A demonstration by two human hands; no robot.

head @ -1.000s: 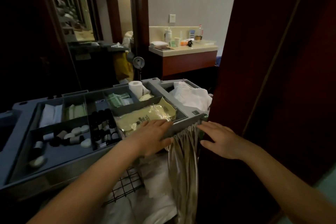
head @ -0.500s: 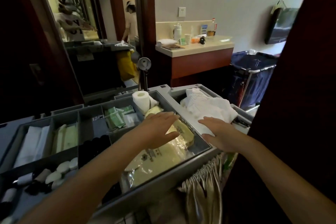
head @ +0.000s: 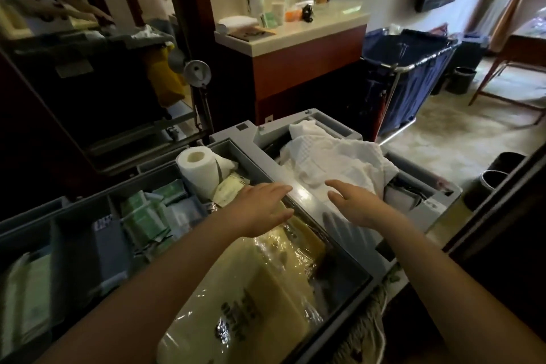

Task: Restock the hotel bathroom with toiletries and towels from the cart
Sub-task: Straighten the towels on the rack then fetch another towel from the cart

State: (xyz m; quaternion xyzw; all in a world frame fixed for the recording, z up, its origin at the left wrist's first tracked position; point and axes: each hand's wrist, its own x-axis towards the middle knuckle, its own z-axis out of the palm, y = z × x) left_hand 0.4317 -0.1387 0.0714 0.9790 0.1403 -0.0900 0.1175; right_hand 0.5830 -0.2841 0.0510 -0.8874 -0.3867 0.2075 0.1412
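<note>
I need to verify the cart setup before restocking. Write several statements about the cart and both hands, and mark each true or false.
1. The left hand and the right hand both hold nothing. True.
2. The toilet paper roll sits in the same bin as the white towels. False: it is in the neighbouring compartment, left of the grey divider.
3. A plastic-wrapped yellow pack lies in the cart tray beneath the left forearm. True.
4. The blue laundry hamper stands left of the cart. False: it stands beyond the cart's right end, beside the counter.
</note>
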